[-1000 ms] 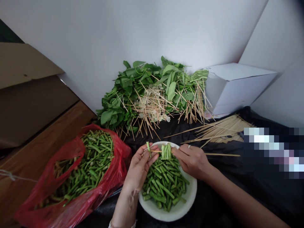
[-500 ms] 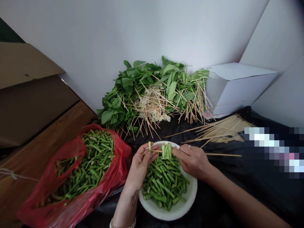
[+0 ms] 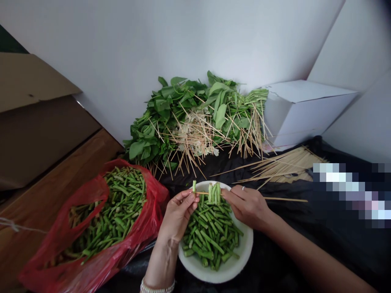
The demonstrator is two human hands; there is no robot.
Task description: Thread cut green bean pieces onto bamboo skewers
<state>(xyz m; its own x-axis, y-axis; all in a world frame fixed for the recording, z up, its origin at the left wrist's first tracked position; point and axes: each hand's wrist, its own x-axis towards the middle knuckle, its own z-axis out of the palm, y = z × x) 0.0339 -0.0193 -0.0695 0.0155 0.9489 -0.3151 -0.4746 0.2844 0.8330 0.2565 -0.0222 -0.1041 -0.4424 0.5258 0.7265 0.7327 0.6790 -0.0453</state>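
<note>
Partly above left fingers [image 3: 187, 202]: stem [image 3: 194, 186]

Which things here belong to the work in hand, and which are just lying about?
Seemingly in the job: held stick, threaded stem pieces, white bowl, cut stems, spare sticks, red bag.
Probably just lying about: leafy greens, white box, cardboard box.

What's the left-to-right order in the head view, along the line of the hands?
Red plastic bag → left hand → threaded green stem pieces → right hand → skewer's bare end.
</note>
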